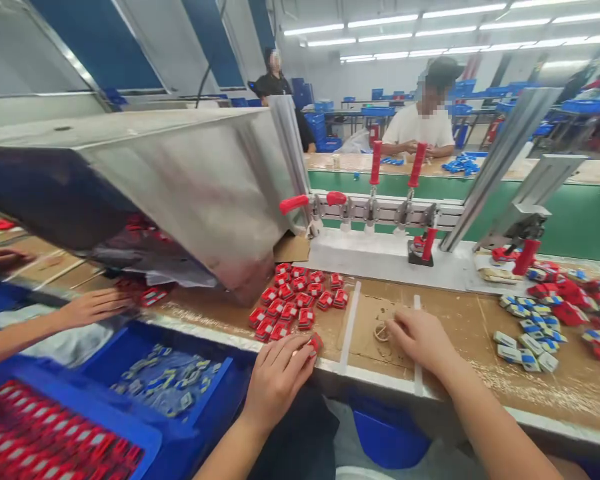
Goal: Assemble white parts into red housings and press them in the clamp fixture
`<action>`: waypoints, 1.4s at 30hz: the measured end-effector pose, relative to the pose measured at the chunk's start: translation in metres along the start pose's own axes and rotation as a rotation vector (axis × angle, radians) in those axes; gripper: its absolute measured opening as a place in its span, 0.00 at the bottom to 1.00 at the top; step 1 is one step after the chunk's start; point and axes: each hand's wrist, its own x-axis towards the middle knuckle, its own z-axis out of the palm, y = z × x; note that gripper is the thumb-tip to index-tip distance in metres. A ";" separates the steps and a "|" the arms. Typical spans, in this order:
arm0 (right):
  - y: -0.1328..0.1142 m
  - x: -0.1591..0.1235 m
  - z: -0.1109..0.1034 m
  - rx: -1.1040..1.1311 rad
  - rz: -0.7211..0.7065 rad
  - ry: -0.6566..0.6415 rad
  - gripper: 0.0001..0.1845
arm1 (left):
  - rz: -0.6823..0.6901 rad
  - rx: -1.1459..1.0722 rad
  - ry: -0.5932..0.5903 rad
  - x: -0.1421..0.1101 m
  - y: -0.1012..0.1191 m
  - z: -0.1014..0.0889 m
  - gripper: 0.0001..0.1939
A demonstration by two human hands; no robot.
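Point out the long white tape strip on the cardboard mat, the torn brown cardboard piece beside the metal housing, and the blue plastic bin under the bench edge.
White tape strip (351,323): head view, mid-length.
Brown cardboard piece (294,249): head view, flat face.
Blue plastic bin (390,437): head view, outer wall.

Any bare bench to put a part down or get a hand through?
Best: brown bench between the right tape strip and the white-and-blue parts, beyond the right forearm. Also the pale base plate, left of the black block, in front of the clamps.
Crowded: red parts left of the left tape strip; mixed pile at far right.
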 end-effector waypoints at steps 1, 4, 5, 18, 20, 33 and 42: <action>-0.004 0.003 0.001 -0.021 -0.030 -0.012 0.22 | 0.003 -0.100 0.027 0.005 0.002 0.005 0.14; -0.009 0.011 0.000 -0.070 -0.141 -0.026 0.19 | -0.172 -0.481 0.109 0.044 0.016 0.028 0.21; -0.009 0.013 -0.001 -0.082 -0.175 -0.028 0.18 | -0.275 -0.618 0.124 0.065 0.022 0.040 0.22; 0.011 0.022 -0.003 0.430 -0.195 -0.060 0.21 | -0.423 -1.047 -0.371 0.180 0.055 0.177 0.21; 0.024 0.024 0.000 0.612 -0.070 0.135 0.22 | -0.388 -1.068 -0.411 0.176 0.053 0.176 0.20; 0.054 0.044 0.004 0.698 0.279 0.530 0.24 | -0.312 -0.965 -0.520 0.182 0.055 0.156 0.18; 0.056 0.043 0.006 0.709 0.254 0.500 0.24 | -0.349 -0.970 -0.513 0.181 0.054 0.162 0.19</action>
